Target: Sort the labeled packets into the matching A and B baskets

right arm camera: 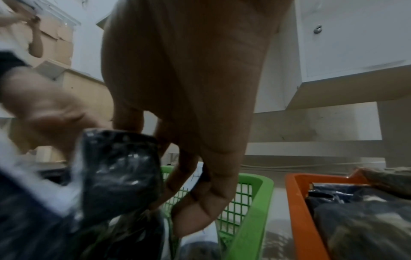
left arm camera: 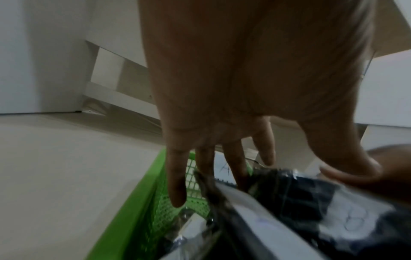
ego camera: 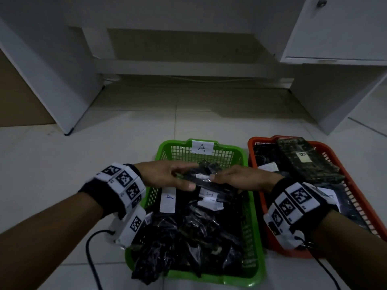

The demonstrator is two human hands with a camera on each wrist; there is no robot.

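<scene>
- Both hands, left hand [ego camera: 167, 174] and right hand [ego camera: 240, 178], are pinching one black packet [ego camera: 207, 181] over the green A basket [ego camera: 240, 151].
- Both baskets are already holding packets; the red B basket [ego camera: 339, 162] is waiting alongside.

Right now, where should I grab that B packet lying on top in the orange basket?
Probably by its long side edges, coming straight down from above. The B packet lies flat, label up, on the pile in the orange basket, with nothing covering it.

The pale tiled floor [ego camera: 62, 164] carries a green basket [ego camera: 254, 258] at six o'clock, an orange basket [ego camera: 356, 197] just beside it at four o'clock, and what seems a black cable [ego camera: 89, 256] at seven.
</scene>
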